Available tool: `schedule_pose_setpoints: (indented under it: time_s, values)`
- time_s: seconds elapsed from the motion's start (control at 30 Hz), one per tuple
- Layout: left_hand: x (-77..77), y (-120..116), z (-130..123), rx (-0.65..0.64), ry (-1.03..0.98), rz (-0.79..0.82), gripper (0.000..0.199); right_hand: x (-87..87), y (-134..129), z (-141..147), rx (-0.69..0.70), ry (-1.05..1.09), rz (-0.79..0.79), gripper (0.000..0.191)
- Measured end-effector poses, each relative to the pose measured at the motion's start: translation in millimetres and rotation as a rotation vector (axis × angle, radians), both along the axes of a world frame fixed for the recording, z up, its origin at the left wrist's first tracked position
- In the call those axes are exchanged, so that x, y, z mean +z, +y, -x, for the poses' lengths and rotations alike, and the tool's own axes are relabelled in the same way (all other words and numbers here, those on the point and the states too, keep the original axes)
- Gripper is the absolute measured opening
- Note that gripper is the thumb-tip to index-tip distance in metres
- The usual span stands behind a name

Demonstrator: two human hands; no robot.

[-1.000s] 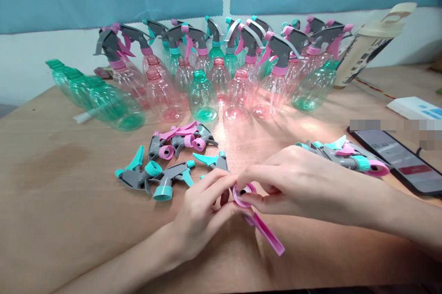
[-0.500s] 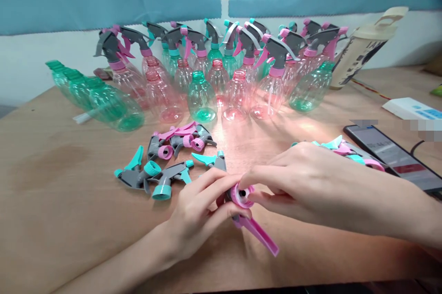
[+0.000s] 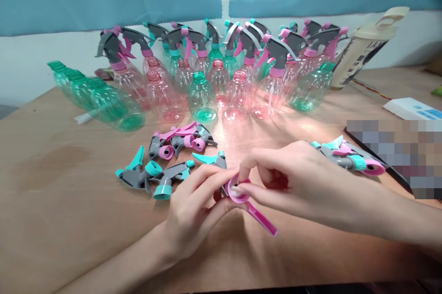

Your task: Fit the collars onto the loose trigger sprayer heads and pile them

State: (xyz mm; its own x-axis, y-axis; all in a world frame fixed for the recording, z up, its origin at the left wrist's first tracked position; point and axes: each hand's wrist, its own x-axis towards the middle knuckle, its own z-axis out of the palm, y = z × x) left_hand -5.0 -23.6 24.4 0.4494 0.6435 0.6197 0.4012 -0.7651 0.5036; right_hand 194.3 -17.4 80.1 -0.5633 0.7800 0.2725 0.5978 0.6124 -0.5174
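A grey-and-pink trigger spray head (image 3: 239, 194) is gripped in my left hand (image 3: 196, 206), its pink collar facing up toward me and its pink lever pointing down to the right. My right hand (image 3: 286, 176) has its thumb and forefinger pinched at the collar's opening, the tips reaching inside. Whatever lies between those fingertips is too small to make out. Just beyond my left hand lie loose teal-and-grey spray heads (image 3: 169, 179) and, behind them, pink-and-grey spray heads (image 3: 183, 140).
Pink and green bottles (image 3: 203, 96) stand across the back, many topped with spray heads. Green bottles (image 3: 110, 103) lean in a row at left, near white tubes (image 3: 86, 117). At right are more spray heads (image 3: 348, 158), a blurred-out phone (image 3: 390, 156) and a cream tumbler (image 3: 366, 48).
My right fingers have curled into a tighter pinch and moved into the pink collar. The spray head has tilted a little, its lever tip now slightly higher.
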Motion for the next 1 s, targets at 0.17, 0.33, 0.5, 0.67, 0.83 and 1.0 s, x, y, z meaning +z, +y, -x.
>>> schedule_pose_setpoints:
  time_s: [0.17,0.33,0.5,0.67,0.83,1.0]
  values:
    - [2.4,2,3,-0.035,-0.008,0.040,0.028,9.9,9,-14,0.175,-0.136,0.033,0.011]
    - [-0.5,4,4,-0.091,-0.015,0.096,0.030,8.0,9,-13,0.173,-0.186,-0.023,0.015]
    - [-0.2,6,3,-0.092,-0.048,0.134,0.031,6.0,6,-11,0.225,-0.215,-0.164,0.018]
    - [-1.0,5,4,-0.112,-0.015,0.209,0.037,3.6,8,-9,0.292,-0.187,-0.152,0.021]
    - [0.4,7,3,-0.116,-0.041,0.240,0.031,3.5,12,-11,0.225,-0.122,-0.108,0.015]
    - [-2.7,9,1,-0.116,-0.043,0.223,0.035,1.5,7,-14,0.189,-0.238,-0.195,0.014]
